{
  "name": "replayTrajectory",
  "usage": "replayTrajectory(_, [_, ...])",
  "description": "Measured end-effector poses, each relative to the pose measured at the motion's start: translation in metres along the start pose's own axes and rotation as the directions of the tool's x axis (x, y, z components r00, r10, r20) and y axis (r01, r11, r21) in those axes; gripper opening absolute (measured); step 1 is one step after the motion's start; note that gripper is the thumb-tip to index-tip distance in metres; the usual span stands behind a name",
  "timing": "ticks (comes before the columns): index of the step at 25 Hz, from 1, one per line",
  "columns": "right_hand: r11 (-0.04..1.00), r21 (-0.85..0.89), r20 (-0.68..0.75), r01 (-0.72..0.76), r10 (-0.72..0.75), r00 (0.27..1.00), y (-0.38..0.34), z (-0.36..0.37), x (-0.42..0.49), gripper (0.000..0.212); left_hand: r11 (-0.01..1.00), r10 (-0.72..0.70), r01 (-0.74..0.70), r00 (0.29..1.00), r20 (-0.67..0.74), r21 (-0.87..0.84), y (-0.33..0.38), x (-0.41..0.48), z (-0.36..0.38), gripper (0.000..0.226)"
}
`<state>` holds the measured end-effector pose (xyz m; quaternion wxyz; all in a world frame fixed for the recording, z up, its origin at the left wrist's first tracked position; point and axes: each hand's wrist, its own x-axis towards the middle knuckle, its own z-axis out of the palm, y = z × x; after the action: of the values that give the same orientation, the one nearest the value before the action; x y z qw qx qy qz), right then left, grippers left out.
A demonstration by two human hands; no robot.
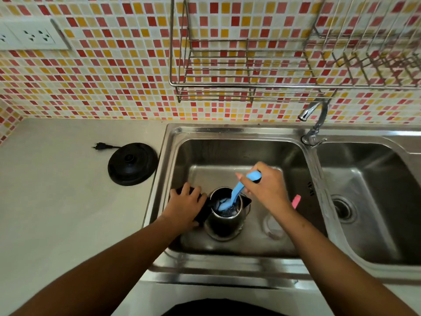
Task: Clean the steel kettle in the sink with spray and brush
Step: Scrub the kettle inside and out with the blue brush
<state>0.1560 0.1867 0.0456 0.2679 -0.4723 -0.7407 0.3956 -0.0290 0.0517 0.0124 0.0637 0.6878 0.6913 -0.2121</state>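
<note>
Across the back runs a wall of red, orange and cream mosaic tiles (114, 76), with a wire dish rack (246, 71) hung on it and a white socket plate (34, 35) at the upper left. Below, I see a pale counter (57, 201) on the left and a double steel sink (227, 151) on the right, its tap (315, 119) standing between the two basins. On the counter just beside the sink lies the round black kettle base (132, 164), its plug (100, 146) loose behind it. Both my forearms reach forward and down into the left basin. The steel kettle (222, 229) stands upright there, mouth open to me. My left hand (185, 202) curls over the black handle on the kettle's left side and grips it. My right hand (266, 185) is closed around the handle of the blue brush (235, 195), knuckles up, with the brush slanting down so its head sits inside the kettle. A clear spray bottle (272, 226) with a pink trigger lies partly hidden under my right forearm, near the kettle.
</note>
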Motion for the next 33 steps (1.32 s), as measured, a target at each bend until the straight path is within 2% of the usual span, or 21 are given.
replayTrajectory(4, [0.994, 0.095, -0.168, 0.051, -0.034, 0.985, -0.023, -0.04, -0.016, 0.029, 0.999, -0.033, 0.033, 0.999, -0.01, 0.014, 0.002, 0.005, -0.012, 0.067])
replayTrajectory(7, [0.969, 0.243, -0.279, -0.042, 0.111, 0.954, -0.015, -0.061, -0.038, 0.025, 0.973, -0.108, 0.113, 0.993, 0.035, -0.201, -0.008, 0.007, -0.016, 0.056])
replayTrajectory(9, [0.9, 0.409, -0.261, -0.152, 0.275, 0.925, -0.001, -0.066, -0.052, 0.02, 0.916, -0.11, 0.139, 0.989, 0.098, -0.377, -0.022, 0.01, -0.015, 0.053])
replayTrajectory(11, [0.861, 0.449, -0.201, -0.24, 0.359, 0.911, 0.017, -0.062, -0.069, 0.013, 0.842, -0.064, 0.143, 0.984, 0.166, -0.521, -0.035, 0.013, -0.012, 0.053])
replayTrajectory(13, [0.872, 0.368, -0.085, -0.324, 0.378, 0.922, 0.04, -0.05, -0.084, 0.009, 0.786, -0.041, 0.166, 0.975, 0.218, -0.596, -0.042, 0.013, -0.006, 0.051])
replayTrajectory(15, [0.9, 0.214, 0.098, -0.38, 0.367, 0.925, 0.061, -0.034, -0.091, 0.027, 0.742, -0.049, 0.196, 0.97, 0.239, -0.641, -0.047, 0.013, -0.005, 0.047])
replayTrajectory(17, [0.933, 0.062, 0.228, -0.355, 0.334, 0.915, 0.072, -0.02, -0.086, 0.043, 0.698, -0.069, 0.227, 0.965, 0.252, -0.679, -0.054, 0.014, -0.008, 0.049])
replayTrajectory(20, [0.982, -0.08, 0.195, -0.173, 0.186, 0.963, 0.059, -0.007, -0.083, 0.039, 0.657, -0.065, 0.258, 0.956, 0.288, -0.708, -0.063, 0.017, -0.011, 0.058])
replayTrajectory(22, [0.985, -0.171, 0.208, -0.019, 0.055, 0.977, 0.051, -0.008, -0.095, 0.036, 0.64, -0.055, 0.267, 0.951, 0.303, -0.721, -0.068, 0.02, -0.008, 0.055])
replayTrajectory(23, [0.981, -0.193, 0.238, 0.013, 0.034, 0.971, 0.051, -0.012, -0.102, 0.037, 0.632, -0.058, 0.275, 0.949, 0.31, -0.724, -0.07, 0.022, -0.007, 0.053])
replayTrajectory(25, [0.973, -0.23, 0.249, -0.037, 0.095, 0.964, 0.061, -0.02, -0.104, 0.038, 0.632, -0.079, 0.293, 0.945, 0.317, -0.717, -0.071, 0.023, -0.007, 0.051])
replayTrajectory(28, [0.967, -0.217, 0.122, -0.134, 0.163, 0.979, 0.063, -0.014, -0.074, 0.034, 0.647, -0.089, 0.301, 0.942, 0.322, -0.701, -0.069, 0.028, -0.015, 0.061])
replayTrajectory(30, [0.982, -0.172, 0.117, -0.083, 0.104, 0.988, 0.045, -0.004, -0.066, 0.033, 0.679, -0.095, 0.296, 0.943, 0.319, -0.672, -0.066, 0.031, -0.02, 0.066])
replayTrajectory(33, [0.989, -0.137, 0.189, 0.057, -0.031, 0.981, 0.029, -0.005, -0.084, 0.037, 0.673, -0.127, 0.333, 0.932, 0.34, -0.66, -0.067, 0.035, -0.019, 0.068])
